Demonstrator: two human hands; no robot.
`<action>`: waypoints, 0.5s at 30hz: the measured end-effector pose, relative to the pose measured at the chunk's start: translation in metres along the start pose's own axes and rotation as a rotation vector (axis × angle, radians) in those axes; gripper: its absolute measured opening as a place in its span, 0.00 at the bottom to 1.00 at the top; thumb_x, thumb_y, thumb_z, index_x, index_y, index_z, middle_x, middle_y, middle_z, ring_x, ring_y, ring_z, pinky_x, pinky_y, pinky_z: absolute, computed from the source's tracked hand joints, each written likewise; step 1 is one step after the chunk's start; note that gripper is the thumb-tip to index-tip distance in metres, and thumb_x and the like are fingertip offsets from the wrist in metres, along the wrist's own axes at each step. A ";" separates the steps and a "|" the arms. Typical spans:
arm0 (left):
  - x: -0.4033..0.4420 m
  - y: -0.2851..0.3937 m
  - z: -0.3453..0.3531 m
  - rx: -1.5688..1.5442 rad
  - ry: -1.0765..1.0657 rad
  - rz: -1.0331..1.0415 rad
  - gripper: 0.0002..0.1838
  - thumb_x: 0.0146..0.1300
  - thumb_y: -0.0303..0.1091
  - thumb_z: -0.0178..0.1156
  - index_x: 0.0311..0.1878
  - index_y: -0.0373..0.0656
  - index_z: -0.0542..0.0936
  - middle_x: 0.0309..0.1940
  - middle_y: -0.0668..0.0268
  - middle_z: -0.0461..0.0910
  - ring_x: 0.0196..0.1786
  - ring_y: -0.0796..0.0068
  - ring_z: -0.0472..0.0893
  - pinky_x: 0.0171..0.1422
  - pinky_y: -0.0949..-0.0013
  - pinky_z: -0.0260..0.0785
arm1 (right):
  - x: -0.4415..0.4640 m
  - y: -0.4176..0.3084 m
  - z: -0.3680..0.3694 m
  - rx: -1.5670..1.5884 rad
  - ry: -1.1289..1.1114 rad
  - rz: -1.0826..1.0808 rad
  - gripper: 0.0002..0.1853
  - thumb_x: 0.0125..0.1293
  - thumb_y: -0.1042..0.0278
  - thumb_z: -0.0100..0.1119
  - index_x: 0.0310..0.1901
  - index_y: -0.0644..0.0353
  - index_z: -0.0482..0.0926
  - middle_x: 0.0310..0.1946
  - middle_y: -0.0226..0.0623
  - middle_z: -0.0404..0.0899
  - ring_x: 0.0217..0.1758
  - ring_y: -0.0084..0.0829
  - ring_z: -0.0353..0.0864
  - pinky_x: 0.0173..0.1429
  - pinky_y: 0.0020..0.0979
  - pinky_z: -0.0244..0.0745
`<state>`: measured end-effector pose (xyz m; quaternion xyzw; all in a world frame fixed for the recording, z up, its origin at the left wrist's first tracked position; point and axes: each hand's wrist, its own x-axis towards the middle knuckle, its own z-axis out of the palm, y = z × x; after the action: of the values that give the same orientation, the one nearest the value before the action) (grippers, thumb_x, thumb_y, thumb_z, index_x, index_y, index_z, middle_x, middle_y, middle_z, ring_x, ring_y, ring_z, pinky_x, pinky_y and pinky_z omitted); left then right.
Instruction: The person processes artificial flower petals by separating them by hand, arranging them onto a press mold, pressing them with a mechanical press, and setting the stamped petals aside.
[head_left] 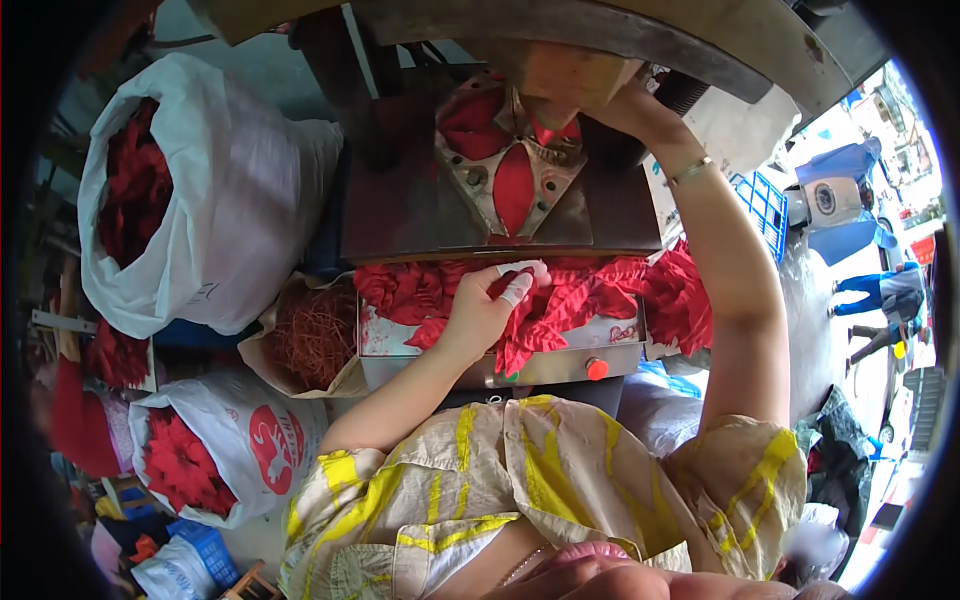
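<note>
Left hand on red pieces at the tray; right hand up by the block.
Metal-fronted tray [550, 366] nearest the body, red button [597, 369] toward the right end of its front edge. Red pieces [525, 342] heap along its back edge and spill forward at centre. Left hand [474, 308]: fingers curled closed, wrapped tips pinching red material. Beyond, dark board [395, 225] carries metal die [541, 201], near mid-front edge, red showing through openings. Above: tan block [570, 78]; right hand [626, 108] at its right side, fingers partly hidden, opening and grip cannot be told.
</note>
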<state>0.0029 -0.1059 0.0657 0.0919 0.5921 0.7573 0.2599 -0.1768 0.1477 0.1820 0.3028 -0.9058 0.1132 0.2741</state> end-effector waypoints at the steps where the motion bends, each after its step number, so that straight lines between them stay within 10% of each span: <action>1: 0.002 -0.004 0.002 0.108 0.034 0.206 0.14 0.75 0.26 0.54 0.59 0.34 0.79 0.48 0.59 0.85 0.47 0.72 0.85 0.54 0.68 0.79 | 0.006 0.000 0.003 0.039 0.029 -0.014 0.16 0.61 0.65 0.65 0.49 0.59 0.83 0.41 0.42 0.86 0.45 0.42 0.86 0.52 0.38 0.78; 5: 0.000 0.002 0.005 -0.051 0.120 0.027 0.13 0.73 0.28 0.58 0.56 0.33 0.81 0.49 0.61 0.85 0.47 0.73 0.85 0.55 0.70 0.77 | 0.014 0.010 0.021 0.226 -0.380 0.402 0.20 0.59 0.67 0.67 0.54 0.57 0.81 0.48 0.46 0.84 0.48 0.44 0.85 0.56 0.40 0.78; 10: 0.010 -0.010 -0.002 0.020 0.206 0.064 0.14 0.70 0.31 0.63 0.54 0.32 0.81 0.45 0.62 0.86 0.45 0.76 0.84 0.50 0.71 0.78 | -0.021 0.002 0.055 0.106 0.172 0.137 0.13 0.59 0.69 0.68 0.46 0.60 0.82 0.43 0.42 0.84 0.40 0.30 0.86 0.43 0.30 0.80; 15: 0.010 0.015 0.001 -0.121 0.225 -0.002 0.13 0.68 0.31 0.65 0.50 0.32 0.82 0.41 0.64 0.86 0.44 0.79 0.83 0.47 0.74 0.76 | -0.079 -0.097 -0.004 0.829 -0.141 0.441 0.10 0.64 0.67 0.68 0.43 0.61 0.81 0.32 0.30 0.81 0.35 0.20 0.79 0.37 0.25 0.74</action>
<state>-0.0092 -0.1026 0.0781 -0.0099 0.5706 0.7970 0.1978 -0.0633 0.1106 0.1445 0.1939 -0.8433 0.4999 0.0375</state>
